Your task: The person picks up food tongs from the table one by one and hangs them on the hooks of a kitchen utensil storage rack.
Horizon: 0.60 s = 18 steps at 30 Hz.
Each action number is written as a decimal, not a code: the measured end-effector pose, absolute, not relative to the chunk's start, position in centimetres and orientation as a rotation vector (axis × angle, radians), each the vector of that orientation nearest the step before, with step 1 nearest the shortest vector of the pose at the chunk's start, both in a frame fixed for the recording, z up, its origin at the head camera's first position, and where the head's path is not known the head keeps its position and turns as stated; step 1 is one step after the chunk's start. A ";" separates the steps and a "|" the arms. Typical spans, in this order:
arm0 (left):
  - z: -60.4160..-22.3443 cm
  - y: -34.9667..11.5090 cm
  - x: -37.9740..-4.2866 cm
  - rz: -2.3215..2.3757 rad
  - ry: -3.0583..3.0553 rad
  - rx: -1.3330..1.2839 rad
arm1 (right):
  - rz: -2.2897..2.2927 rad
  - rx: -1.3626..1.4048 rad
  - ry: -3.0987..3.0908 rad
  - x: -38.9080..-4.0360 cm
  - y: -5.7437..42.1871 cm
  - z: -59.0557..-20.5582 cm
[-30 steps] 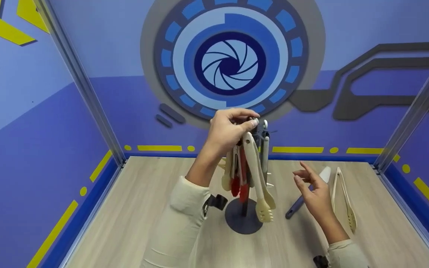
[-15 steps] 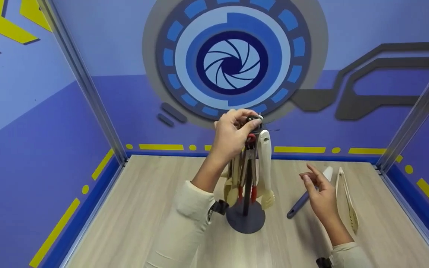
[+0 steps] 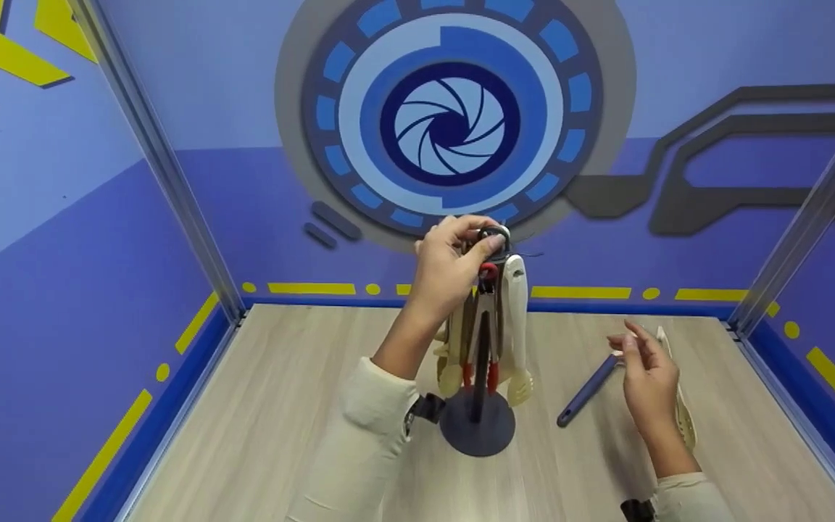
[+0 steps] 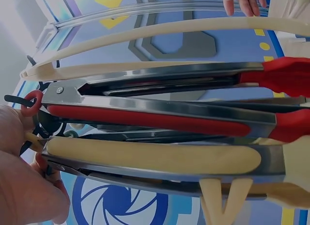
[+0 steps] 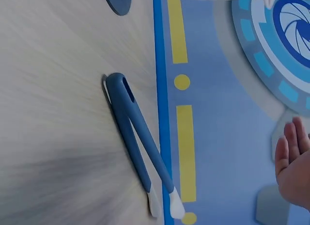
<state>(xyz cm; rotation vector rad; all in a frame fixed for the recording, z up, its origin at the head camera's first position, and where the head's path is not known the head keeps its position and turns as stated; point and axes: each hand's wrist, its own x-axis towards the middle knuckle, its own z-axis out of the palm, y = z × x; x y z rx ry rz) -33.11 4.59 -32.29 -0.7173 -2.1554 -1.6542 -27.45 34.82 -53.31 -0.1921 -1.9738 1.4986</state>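
My left hand [image 3: 450,264] grips the dark top of a hanging utensil stand [image 3: 477,428], thumb and fingers curled round it. Red-tipped metal tongs [image 3: 486,326] hang from a hook by a red ring, facing me. To their right hang cream tongs [image 3: 516,312]. In the left wrist view, beige-sided metal tongs [image 4: 155,156] hang beside the red-tipped ones, close to the fingers. My right hand [image 3: 651,380] hovers with relaxed fingers, holding nothing. It partly hides blue tongs [image 3: 588,391] and beige tongs [image 3: 686,420] on the table. White tips of the blue tongs show in the right wrist view.
The wooden table [image 3: 280,420] is bounded by blue printed walls [image 3: 229,203] at the back and sides. Metal frame posts [image 3: 171,188] stand at the back corners. The stand's round dark base rests near the middle of the table.
The hanging tongs have turned about the stand: the cream tongs swung from the front to the right, and red-tipped ones came to face me. My right hand drifted right.
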 end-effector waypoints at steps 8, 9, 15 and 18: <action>-32.4 4.9 -32.9 -1.574 -2.176 -0.684 | 1.511 -0.344 -1.933 -27.3 35.1 -53.6; -32.4 4.9 -32.9 -1.572 -2.173 -0.685 | 1.499 -0.370 -1.953 -27.3 35.0 -53.8; -32.4 4.9 -32.9 -1.584 -2.159 -0.687 | 1.259 -0.541 -2.298 -28.1 34.7 -54.9; -32.5 4.9 -32.9 -1.594 -2.162 -0.674 | 1.163 -0.570 -2.534 -28.7 34.7 -56.0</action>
